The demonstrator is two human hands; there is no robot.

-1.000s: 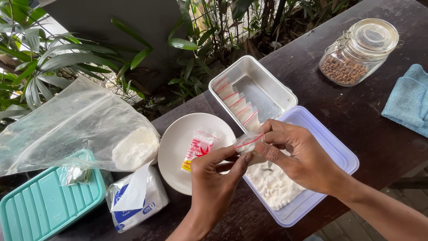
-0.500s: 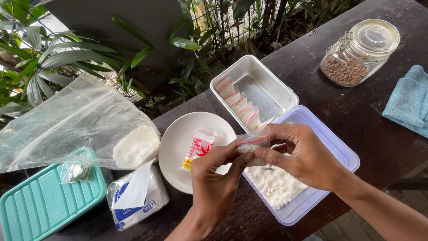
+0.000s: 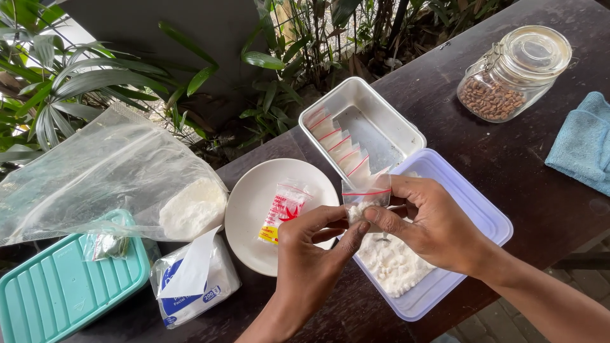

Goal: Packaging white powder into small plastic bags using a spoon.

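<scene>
Both hands met over the lilac tub [image 3: 489, 219], pinching one small clear zip bag [image 3: 365, 200] between them. The left hand [image 3: 311, 244] had thumb and fingertips closed on the bag's lower corner; the right hand [image 3: 424, 222] was closed on its other side, just under the red seal line. The bag stood upright, a little white powder sitting in its bottom, its mouth apparently not yet pressed shut, though I couldn't be sure.

Below it, the tub held a loose heap of white powder [image 3: 391, 263], so plenty looked left to portion out. Just beside the left hand, a white plate [image 3: 254, 219] carried a red-and-yellow sachet [image 3: 283, 206].

Further back, the metal tray [image 3: 394, 121] already held a row of filled bags [image 3: 340, 145], roughly half its length taken, the rest bare.

Off to the left sat a tissue pack [image 3: 190, 282], a teal lid [image 3: 63, 286] and a big powder bag [image 3: 127, 178]. Far right on the desk [image 3: 521, 165]: a jar of beans [image 3: 511, 73] and a blue cloth [image 3: 584, 143].
</scene>
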